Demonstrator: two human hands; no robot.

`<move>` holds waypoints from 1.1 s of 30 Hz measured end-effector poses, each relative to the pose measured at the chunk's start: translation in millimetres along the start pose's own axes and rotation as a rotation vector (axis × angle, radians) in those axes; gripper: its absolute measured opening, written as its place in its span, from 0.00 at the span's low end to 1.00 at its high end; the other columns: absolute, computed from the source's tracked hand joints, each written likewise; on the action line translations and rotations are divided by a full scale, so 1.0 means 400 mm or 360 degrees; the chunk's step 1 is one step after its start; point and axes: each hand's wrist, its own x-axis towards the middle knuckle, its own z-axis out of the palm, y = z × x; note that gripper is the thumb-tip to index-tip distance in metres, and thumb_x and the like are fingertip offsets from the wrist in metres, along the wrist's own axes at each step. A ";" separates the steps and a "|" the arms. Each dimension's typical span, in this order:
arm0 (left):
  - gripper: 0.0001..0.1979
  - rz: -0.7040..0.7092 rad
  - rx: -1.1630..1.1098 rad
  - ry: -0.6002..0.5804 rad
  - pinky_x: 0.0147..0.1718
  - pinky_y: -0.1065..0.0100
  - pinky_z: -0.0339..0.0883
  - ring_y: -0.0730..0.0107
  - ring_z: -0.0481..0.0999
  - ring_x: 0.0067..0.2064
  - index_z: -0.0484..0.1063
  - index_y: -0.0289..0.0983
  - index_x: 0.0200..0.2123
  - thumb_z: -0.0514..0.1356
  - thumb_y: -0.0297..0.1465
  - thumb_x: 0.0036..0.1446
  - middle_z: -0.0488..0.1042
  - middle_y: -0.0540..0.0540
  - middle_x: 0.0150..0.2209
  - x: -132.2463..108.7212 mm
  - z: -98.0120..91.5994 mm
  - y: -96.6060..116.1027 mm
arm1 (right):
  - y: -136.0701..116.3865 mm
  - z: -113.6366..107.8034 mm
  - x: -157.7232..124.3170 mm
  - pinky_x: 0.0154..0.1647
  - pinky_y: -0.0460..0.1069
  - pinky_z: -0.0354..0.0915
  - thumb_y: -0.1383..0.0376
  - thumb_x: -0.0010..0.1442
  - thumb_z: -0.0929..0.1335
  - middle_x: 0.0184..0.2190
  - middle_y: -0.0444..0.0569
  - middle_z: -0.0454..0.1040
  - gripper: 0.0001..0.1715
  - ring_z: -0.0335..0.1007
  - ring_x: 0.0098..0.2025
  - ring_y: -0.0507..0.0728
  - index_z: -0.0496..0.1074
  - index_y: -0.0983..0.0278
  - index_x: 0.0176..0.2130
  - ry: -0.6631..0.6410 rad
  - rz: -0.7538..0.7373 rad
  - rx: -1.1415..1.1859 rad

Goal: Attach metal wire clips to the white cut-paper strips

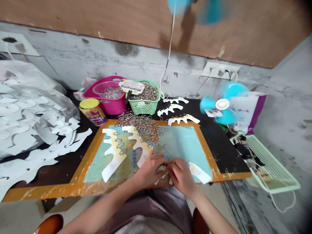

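Close together at the front of the blue work mat [180,139], my left hand [152,167] and my right hand [181,175] meet with bent fingers pinched at one spot. A white scalloped strip [199,173] runs beneath them, showing right of my right hand and below the fingertips. What sits exactly between the fingertips is hidden. Left of my hands lie two more scalloped strips, one [114,154] with metal rings along its edge and another [140,146] partly covered by my left hand. A loose pile of metal rings [143,125] spreads behind them.
At the back stand a magenta basket [114,105], a green basket [143,107] of rings and a yellow-lidded tub [91,110]. White strips [184,119] lie back right. A bag of white cutouts [31,110] fills the left. A blue fan [223,104] and green tray [273,162] are right.
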 end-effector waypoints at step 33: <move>0.06 0.0670 0.0560 -0.0089 0.67 0.46 0.37 0.65 0.74 0.51 0.75 0.41 0.37 0.58 0.29 0.65 0.79 0.52 0.33 0.009 -0.018 -0.059 | -0.025 0.032 -0.046 0.44 0.57 0.59 0.74 0.64 0.61 0.34 0.51 0.73 0.10 0.66 0.37 0.60 0.70 0.64 0.39 0.0159 -0.0068 -0.0148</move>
